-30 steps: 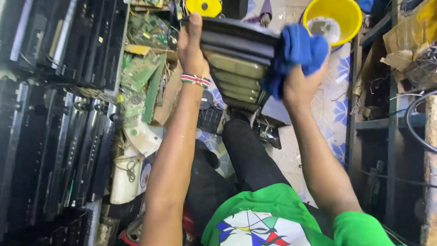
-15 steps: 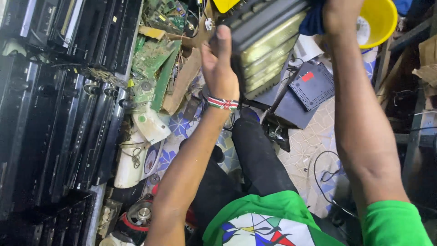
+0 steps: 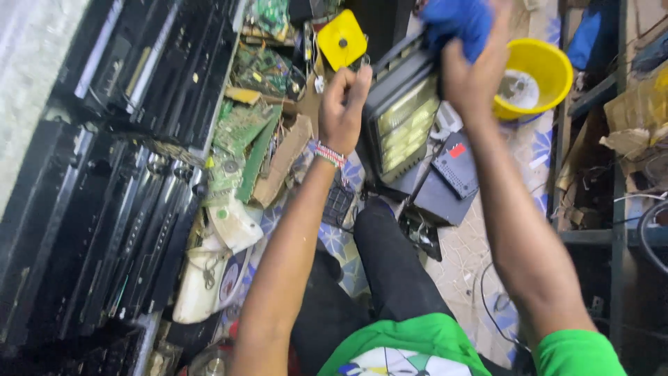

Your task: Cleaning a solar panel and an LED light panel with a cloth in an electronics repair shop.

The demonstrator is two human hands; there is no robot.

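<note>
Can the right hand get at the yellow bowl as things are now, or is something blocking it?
Probably yes. The right hand is beside the yellow bowl, with nothing between them and the bowl's open top uncovered. But the hand grips a blue cloth, so its fingers are not free.

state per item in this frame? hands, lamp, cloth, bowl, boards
left hand: closed on the flood lamp's edge
right hand: pressing the blue cloth on the lamp
flood lamp: held up, tilted, unlit
blue cloth: bunched
yellow bowl: upright on the floor, holds something pale
circuit boards: loose, piled
</note>
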